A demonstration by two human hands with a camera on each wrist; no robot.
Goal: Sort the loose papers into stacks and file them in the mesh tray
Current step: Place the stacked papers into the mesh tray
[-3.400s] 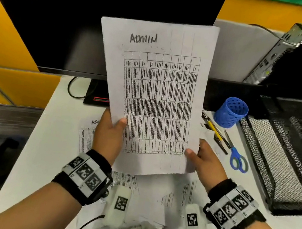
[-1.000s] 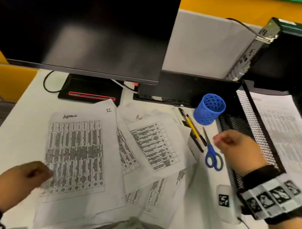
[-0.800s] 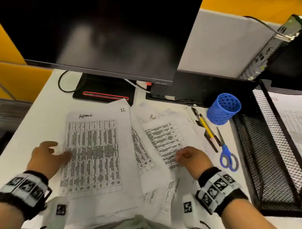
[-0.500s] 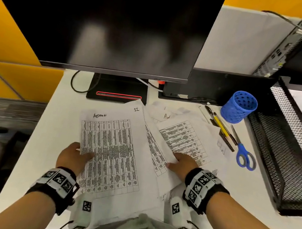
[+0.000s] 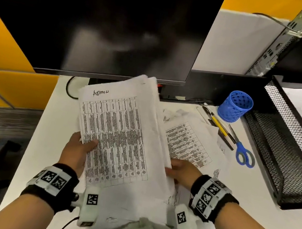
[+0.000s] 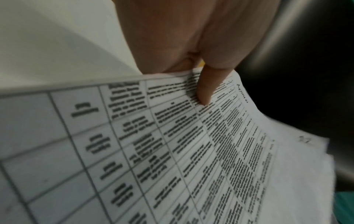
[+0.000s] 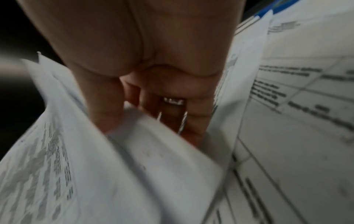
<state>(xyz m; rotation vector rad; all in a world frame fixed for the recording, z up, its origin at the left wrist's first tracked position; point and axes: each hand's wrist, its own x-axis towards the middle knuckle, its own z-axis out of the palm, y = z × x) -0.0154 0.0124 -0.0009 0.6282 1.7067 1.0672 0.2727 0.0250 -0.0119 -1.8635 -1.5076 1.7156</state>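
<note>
While raised off worktop (image 5: 46,137), paper stack (image 5: 122,139) is gripped between hands: left hand (image 5: 76,151) at left edge, right hand (image 5: 180,171) at right.

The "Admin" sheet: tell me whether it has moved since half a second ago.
Yes. The Admin sheet has risen off the desk, both hands holding it with other sheets; its top edge now overlaps the monitor.

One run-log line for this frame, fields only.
left hand: grips paper stack | right hand: grips stack's right edge | mesh tray: one sheet filed | desk: loose papers remain
</note>
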